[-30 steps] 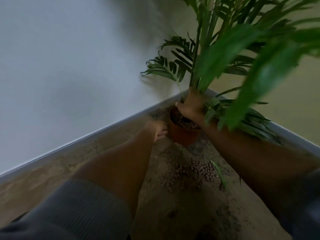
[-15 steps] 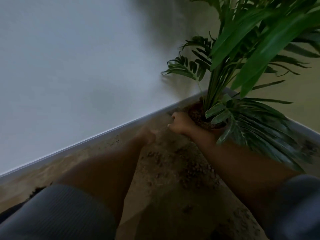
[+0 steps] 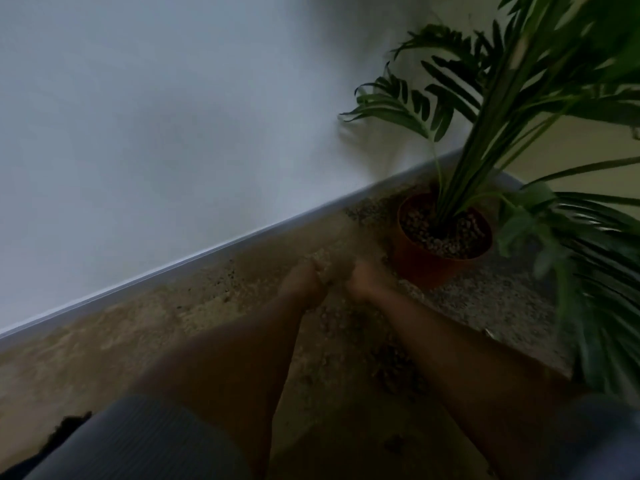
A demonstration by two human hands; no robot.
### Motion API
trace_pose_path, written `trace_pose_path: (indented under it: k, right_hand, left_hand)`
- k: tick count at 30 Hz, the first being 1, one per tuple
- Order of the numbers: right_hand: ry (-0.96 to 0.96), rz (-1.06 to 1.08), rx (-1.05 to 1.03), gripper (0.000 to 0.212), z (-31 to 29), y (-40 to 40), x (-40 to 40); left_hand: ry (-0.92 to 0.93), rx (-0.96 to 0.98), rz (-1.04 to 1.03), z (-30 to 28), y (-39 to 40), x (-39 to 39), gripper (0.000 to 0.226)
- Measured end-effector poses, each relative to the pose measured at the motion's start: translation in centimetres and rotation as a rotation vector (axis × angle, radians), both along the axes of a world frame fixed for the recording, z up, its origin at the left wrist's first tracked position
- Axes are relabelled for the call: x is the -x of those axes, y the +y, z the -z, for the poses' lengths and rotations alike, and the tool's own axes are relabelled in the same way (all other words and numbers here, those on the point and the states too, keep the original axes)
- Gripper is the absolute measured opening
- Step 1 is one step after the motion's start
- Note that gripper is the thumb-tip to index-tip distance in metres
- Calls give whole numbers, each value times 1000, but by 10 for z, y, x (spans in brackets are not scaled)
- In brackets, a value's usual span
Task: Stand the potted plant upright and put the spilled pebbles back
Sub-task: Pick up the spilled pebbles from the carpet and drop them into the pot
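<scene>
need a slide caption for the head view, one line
Upright terracotta pot with green palm in the corner; both hands meet over scattered brown pebbles on the floor.

Motion blur and dim light are eating most of the detail down low

Both the left hand (image 3: 304,277) and right hand (image 3: 362,278) are smearing so badly the fingers aren't readable, so no telling if they're holding pebbles (image 3: 388,358); the plant (image 3: 512,109) is running off the top and right edges, its near fronds blurring, and the pot (image 3: 420,265) base is fading into shadow
</scene>
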State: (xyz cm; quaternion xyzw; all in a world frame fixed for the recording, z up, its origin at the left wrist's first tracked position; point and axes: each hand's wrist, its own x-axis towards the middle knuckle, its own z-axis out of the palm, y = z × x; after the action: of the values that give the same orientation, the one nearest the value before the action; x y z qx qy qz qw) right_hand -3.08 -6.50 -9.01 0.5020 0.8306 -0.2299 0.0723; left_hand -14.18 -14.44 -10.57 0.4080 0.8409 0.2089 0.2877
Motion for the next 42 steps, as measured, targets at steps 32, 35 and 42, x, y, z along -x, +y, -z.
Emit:
trace_pose_path:
  k: [32,35,42]
  right_hand:
    - [101,-192,167,38,76,26,-19]
    - [90,-327,226,39,73,25,-22]
    - [-17,-408,165,22,78,18,-33]
  left_hand:
    - [119,150,320,76,34,7,16]
    - [80,210,367,71,35,6,21]
    - [3,365,458,64,26,-1,31]
